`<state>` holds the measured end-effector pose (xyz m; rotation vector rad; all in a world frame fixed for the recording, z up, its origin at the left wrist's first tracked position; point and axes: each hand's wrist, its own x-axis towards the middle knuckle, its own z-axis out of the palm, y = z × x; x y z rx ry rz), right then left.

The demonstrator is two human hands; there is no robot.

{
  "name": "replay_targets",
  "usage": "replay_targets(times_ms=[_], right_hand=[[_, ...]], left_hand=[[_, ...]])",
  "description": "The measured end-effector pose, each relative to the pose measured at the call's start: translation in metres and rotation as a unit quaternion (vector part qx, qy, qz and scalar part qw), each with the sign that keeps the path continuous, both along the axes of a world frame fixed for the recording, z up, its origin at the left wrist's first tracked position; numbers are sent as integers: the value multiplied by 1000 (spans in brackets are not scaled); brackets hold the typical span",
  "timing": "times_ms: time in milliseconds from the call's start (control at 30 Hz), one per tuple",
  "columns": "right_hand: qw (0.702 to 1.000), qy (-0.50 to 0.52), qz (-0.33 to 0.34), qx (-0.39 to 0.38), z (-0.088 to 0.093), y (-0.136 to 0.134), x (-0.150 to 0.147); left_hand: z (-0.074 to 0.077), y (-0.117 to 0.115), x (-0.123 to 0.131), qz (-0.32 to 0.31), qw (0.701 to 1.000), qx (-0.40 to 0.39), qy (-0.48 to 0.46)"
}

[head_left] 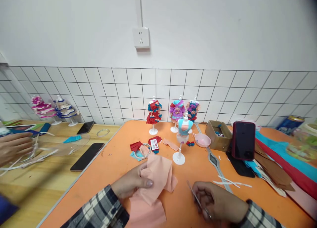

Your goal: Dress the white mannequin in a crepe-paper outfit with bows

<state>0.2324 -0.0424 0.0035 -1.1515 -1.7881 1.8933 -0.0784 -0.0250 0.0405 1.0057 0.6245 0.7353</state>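
Observation:
My left hand (133,181) pinches a crumpled piece of peach crepe paper (159,175) between thumb and fingers. Beneath it, a second flat part of peach paper (148,213) hangs down to the orange table. My right hand (213,200) is closed around a slim metal tool (197,199) with a pointed tip; its exact kind is unclear. Between and beyond the hands stands a small white dress form (182,138) with a blue and peach top. Red, peach and blue scraps lie near a clear ring (143,151) and a white-and-red label (155,144).
Dressed mini mannequins (153,115) stand along the tiled wall. To the right are a pink dish (202,140), a cardboard box (218,135), an upright phone (244,140), white strips and coloured paper (292,162). At left, another person's hand (15,147) works near white strips and a phone (87,157).

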Motion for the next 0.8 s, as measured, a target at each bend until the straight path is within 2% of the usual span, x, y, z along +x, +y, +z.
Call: replay_targets(times_ms=[67, 100, 233, 333, 500, 633, 800], right_hand=[[991, 51, 97, -78, 4, 7, -13], [985, 67, 121, -102, 4, 10, -21], [973, 115, 143, -143, -5, 16, -44], [974, 114, 139, -135, -10, 15, -48], [977, 88, 180, -75, -3, 12, -47], [985, 66, 156, -42, 0, 11, -49], [986, 76, 143, -46, 2, 11, -47]], left_hand=[[4, 12, 0, -56, 998, -28, -2], [5, 18, 0, -67, 997, -30, -2], [2, 23, 3, -64, 998, -11, -1], [-1, 13, 6, -68, 998, -9, 5], [-5, 4, 13, -24, 999, -19, -20], [-12, 3, 17, -35, 999, -26, -25], [-14, 0, 17, -39, 999, -23, -10]])
